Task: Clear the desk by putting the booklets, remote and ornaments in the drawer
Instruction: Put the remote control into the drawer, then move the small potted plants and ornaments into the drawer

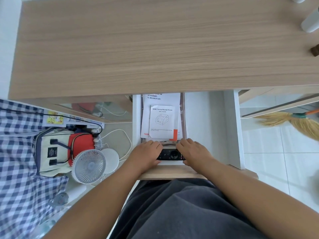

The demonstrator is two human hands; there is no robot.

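The white drawer (207, 128) is pulled out under the wooden desk (155, 45). A stack of booklets (162, 121) lies in its left half, a small printer manual on top. A black remote (170, 155) lies crosswise at the drawer's front, just below the booklets. My left hand (146, 156) covers the remote's left end and my right hand (193, 152) covers its right end, fingers curled over it. The ornaments are not clearly visible; white objects (310, 23) stand at the desk's far right edge.
A dark small object (315, 50) sits at the desk's right edge. On the floor to the left are a white fan (89, 166), a bag (57, 150), cables and a checked cloth (17, 152). A broom (293, 121) lies at the right on the tiled floor.
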